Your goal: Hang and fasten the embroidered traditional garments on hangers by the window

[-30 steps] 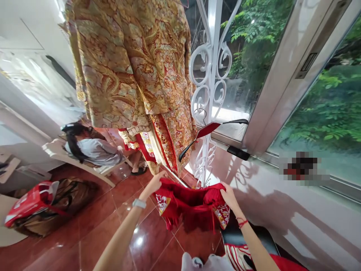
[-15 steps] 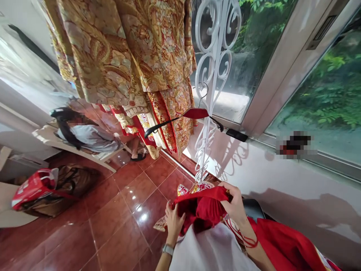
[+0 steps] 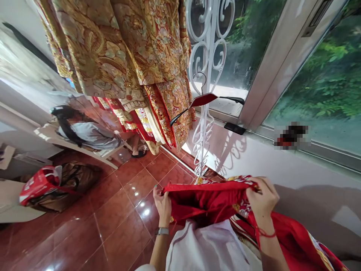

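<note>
A red embroidered garment (image 3: 208, 199) is stretched between both my hands in front of my white top. My left hand (image 3: 162, 201) pinches its left edge, with a watch on the wrist. My right hand (image 3: 262, 197) grips its right edge, a red string around the wrist. More red cloth with gold trim (image 3: 296, 241) spreads beneath my right arm. An empty red and black hanger (image 3: 205, 101) hangs on the white scrollwork rack (image 3: 207, 75) just beyond the garment.
Gold and red brocade robes (image 3: 124, 56) hang from the rack at upper left. A person in a grey top (image 3: 87, 135) sits on a white chair at left. A red bag (image 3: 42, 182) lies on the red tiled floor (image 3: 118, 226). A glass door (image 3: 282, 67) runs along the right.
My hands have moved apart, pulling the bunched red garment out wide. The hanger on the rack has swung round to the right.
</note>
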The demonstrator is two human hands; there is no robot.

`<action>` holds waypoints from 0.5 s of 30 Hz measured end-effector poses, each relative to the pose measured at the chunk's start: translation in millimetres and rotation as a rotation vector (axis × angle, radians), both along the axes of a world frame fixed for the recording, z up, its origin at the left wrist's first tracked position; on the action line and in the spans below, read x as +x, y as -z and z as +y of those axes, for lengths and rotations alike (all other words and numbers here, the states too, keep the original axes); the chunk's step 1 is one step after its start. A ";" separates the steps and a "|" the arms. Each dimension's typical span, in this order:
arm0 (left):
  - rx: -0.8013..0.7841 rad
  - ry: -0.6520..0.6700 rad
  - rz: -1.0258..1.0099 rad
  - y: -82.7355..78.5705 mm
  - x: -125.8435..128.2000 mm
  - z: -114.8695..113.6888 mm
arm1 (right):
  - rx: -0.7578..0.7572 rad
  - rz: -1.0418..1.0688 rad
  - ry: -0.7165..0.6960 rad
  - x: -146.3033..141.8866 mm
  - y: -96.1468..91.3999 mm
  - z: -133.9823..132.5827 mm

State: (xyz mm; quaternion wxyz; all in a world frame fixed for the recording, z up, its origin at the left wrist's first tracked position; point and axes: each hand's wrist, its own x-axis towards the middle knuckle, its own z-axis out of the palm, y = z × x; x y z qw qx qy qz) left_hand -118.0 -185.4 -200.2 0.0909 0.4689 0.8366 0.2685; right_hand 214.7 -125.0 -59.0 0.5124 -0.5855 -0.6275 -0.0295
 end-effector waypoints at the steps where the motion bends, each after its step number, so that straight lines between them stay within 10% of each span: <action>1: -0.011 0.055 0.038 -17.5 0.7 -0.7 | 0.079 -0.012 0.149 10.7 5.9 6.8; 4: 0.022 0.071 0.172 -68.7 5.1 -5.8 | 0.152 -0.045 0.381 40.8 21.6 22.7; 8: 0.060 0.098 0.205 -103.1 10.7 -10.4 | -0.151 -0.236 -0.011 69.2 38.0 30.4; 15: -0.057 0.204 -0.004 -51.1 -0.1 -36.0 | -0.068 -0.119 -0.039 58.9 30.5 18.7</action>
